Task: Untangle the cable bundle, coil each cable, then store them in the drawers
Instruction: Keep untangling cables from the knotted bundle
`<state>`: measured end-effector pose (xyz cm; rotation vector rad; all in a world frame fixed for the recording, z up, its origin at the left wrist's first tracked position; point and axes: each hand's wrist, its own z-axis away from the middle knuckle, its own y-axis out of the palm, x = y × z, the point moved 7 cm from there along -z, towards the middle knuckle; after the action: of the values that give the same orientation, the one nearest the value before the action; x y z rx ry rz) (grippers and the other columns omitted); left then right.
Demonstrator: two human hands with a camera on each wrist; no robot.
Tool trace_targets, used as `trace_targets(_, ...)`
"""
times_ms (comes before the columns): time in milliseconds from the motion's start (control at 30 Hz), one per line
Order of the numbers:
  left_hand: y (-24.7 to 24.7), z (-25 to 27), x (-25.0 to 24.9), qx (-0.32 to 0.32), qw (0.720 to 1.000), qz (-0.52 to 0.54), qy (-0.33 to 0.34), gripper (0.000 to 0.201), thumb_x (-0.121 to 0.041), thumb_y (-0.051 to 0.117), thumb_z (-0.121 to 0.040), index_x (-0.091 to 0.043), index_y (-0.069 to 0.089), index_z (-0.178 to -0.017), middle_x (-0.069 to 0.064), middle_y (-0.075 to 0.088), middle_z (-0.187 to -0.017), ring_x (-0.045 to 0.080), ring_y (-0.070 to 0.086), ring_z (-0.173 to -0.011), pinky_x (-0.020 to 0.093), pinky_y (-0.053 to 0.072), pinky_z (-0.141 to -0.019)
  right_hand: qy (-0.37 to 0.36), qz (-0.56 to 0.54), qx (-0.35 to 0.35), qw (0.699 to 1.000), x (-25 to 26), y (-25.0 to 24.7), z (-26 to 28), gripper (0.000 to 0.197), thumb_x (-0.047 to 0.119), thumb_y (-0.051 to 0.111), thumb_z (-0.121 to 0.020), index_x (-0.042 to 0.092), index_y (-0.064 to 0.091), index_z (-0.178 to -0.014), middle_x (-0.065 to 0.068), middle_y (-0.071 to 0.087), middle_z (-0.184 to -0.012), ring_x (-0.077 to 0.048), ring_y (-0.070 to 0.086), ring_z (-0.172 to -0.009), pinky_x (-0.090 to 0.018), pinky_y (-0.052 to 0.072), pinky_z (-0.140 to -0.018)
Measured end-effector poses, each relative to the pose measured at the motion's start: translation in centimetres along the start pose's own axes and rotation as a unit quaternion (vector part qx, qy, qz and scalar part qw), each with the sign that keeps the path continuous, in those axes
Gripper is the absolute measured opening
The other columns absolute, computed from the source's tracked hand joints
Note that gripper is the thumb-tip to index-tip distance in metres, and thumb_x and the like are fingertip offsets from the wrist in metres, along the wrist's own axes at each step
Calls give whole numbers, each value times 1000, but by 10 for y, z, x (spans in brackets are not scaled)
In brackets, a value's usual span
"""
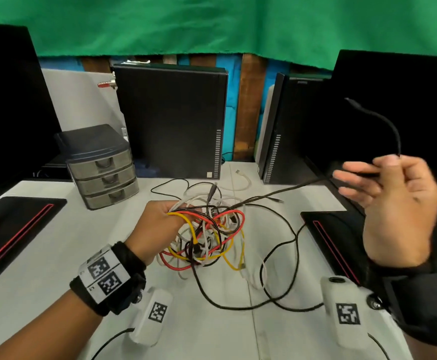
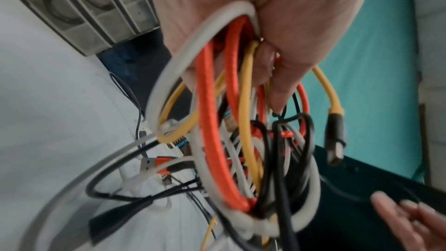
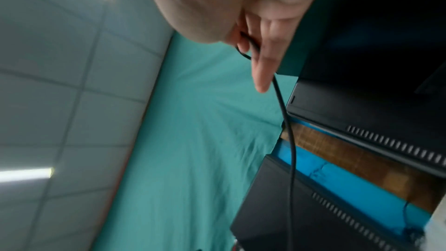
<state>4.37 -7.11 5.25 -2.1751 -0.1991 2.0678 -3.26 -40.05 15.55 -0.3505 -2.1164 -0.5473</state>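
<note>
Cable bundle [image 1: 207,235] at frame centre sits clenched in your left hand [image 1: 157,229]. Your right hand [image 1: 394,203], upper right, pinches the black cable [image 1: 287,189]; draw it out slowly, loosening snags.

A green cloth [image 1: 212,24] hung at my twelve o'clock above the white table [image 1: 56,255]; ceiling strip lights [image 3: 26,174] glowed overhead.
</note>
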Motion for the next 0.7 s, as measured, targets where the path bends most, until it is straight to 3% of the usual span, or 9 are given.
trace_targets(133,-16,-10,2,34,998,0,-47,11,-4,69,-87,1,75,-79,8,42,-59,14,35,-49,21,31,-43,3,190,99,977,-27,7,-3,8,23,52,-103,20,58,-106,-1,70,-111,-11,70,-105,-33,62,-80)
trace_targets(200,-22,-11,-3,53,998,8,-38,33,-14,76,-74,15,69,-89,11,41,-63,13,34,-46,18,31,-40,15,305,159,939,-56,10,-2,25,23,58,-99,20,53,-124,7,61,-127,-6,61,-119,-31,57,-90)
trace_targets(267,-32,-13,-10,55,998,6,-25,52,-19,75,-70,24,60,-96,14,42,-66,12,34,-44,17,31,-39,15,396,180,901,-77,3,-5,46,20,61,-97,19,44,-139,2,51,-141,-14,53,-130,-35,50,-101)
trace_targets(333,-44,-17,-13,38,999,11,-12,48,-12,76,-77,27,56,-97,16,43,-70,11,34,-43,17,31,-39,-13,475,143,868,-82,-12,-15,57,15,64,-94,9,39,-145,-14,44,-147,-31,47,-134,-40,39,-110)
trace_targets(400,-57,-23,-13,11,999,39,-7,46,-13,74,-74,25,57,-95,12,42,-68,12,33,-45,17,30,-39,21,515,116,849,-83,-26,-20,71,13,66,-92,7,28,-152,-21,36,-152,-40,43,-136,-46,37,-110)
trace_targets(500,-60,-25,-12,12,997,78,-13,22,-8,72,-79,11,69,-88,5,40,-59,13,30,-48,18,28,-39,38,550,167,818,-78,-9,-5,97,23,71,-89,29,3,-158,-12,24,-162,-41,53,-127,-54,46,-101)
trace_targets(567,-50,-23,-13,32,996,80,-8,10,-5,70,-83,5,72,-85,7,41,-59,11,31,-46,18,29,-38,-24,559,210,802,-62,25,13,90,31,69,-90,34,9,-157,-5,26,-163,-35,65,-114,-49,51,-96)
trace_targets(633,-42,-21,-15,40,997,72,2,12,-4,68,-88,7,73,-90,15,44,-68,11,33,-46,18,30,-39,-80,509,259,817,-45,65,30,73,31,66,-93,33,27,-154,-3,53,-144,-30,71,-99,-39,53,-91)
trace_targets(700,-37,-19,-17,51,995,80,19,14,-7,68,-89,3,75,-98,23,51,-78,15,39,-50,20,34,-43,-4,431,350,832,-48,102,44,66,32,61,-97,40,27,-153,4,60,-131,-19,73,-91,-34,56,-86)
